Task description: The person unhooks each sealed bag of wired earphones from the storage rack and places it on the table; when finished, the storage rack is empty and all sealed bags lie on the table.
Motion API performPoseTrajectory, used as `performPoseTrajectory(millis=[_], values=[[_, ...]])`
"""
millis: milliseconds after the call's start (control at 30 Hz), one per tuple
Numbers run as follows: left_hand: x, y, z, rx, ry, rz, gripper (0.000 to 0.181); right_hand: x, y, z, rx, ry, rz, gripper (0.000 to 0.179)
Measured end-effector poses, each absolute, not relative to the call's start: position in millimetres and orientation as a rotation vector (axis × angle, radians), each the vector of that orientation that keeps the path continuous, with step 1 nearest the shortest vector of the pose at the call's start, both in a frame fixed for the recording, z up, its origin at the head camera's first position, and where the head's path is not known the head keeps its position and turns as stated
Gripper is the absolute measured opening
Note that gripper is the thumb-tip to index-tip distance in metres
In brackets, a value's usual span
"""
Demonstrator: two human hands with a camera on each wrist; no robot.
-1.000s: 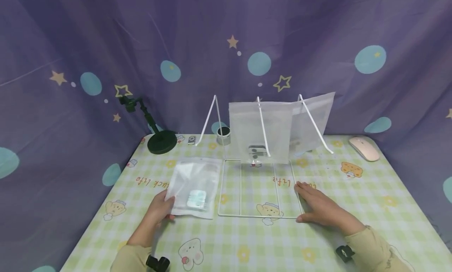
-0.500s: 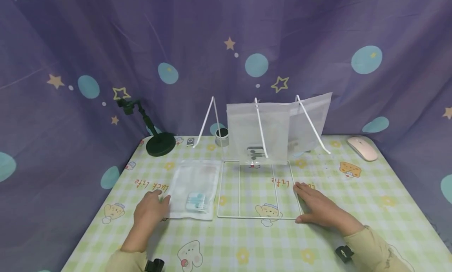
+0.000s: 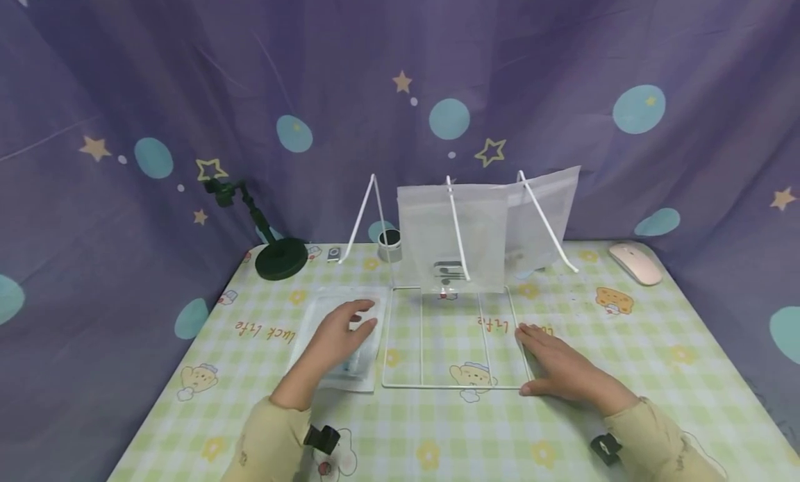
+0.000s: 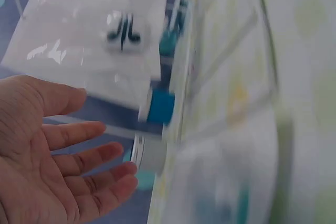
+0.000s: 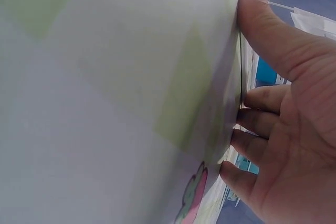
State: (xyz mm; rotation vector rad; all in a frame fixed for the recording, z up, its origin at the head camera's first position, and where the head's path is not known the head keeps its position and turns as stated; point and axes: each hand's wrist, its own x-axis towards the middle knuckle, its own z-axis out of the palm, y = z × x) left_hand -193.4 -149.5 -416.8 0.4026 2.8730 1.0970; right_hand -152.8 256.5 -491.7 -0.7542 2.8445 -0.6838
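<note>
A translucent zip pouch (image 3: 370,350) with a small white and teal item inside lies flat on the table, left of a white wire rack (image 3: 437,387). Above that pouch is my left hand (image 3: 337,336), fingers loosely bent and holding nothing; in the left wrist view its palm (image 4: 31,156) shows bare. My right hand (image 3: 562,364) rests at the right side of the rack's base, fingers extended, with fingertips against the tablecloth in the right wrist view. Two frosted bags hang from the rack's arms. The front bag (image 3: 475,225) contains dark earphones; the rear bag (image 3: 546,218) has unclear contents.
At the back left stands a dark round-based stand (image 3: 281,258) with a jointed arm. Beside it lies a small silver music player (image 3: 334,254). A white cup with a dark top (image 3: 390,247) sits behind the rack. A pink mouse (image 3: 635,263) lies back right.
My left hand gripped the pouch's left edge, let go with the pouch flat on the table, then moved right and over it. My right hand has stayed at the rack's base.
</note>
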Motion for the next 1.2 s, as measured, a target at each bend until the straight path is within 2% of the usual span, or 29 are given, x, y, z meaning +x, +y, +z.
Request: performPoseTrajectory(millis=[267,533,867,1200], values=[[-225,-96,-421,0.412,2.562,1.588,0.047,-153,256,-493,-0.74,2.834,-0.697,0.103],[-243,-60,-432,0.176,2.397,1.797,0.054,-153,257,-495,-0.758,2.844,-0.686,0.101],[-252,-44,-450,0.15,2.085,1.915,0.045,-153,257,-493,-0.737,2.834,-0.701,0.102],[-248,-23,-471,0.239,2.008,1.963,0.038,-153,256,-492,-0.738,2.835,-0.7,0.102]])
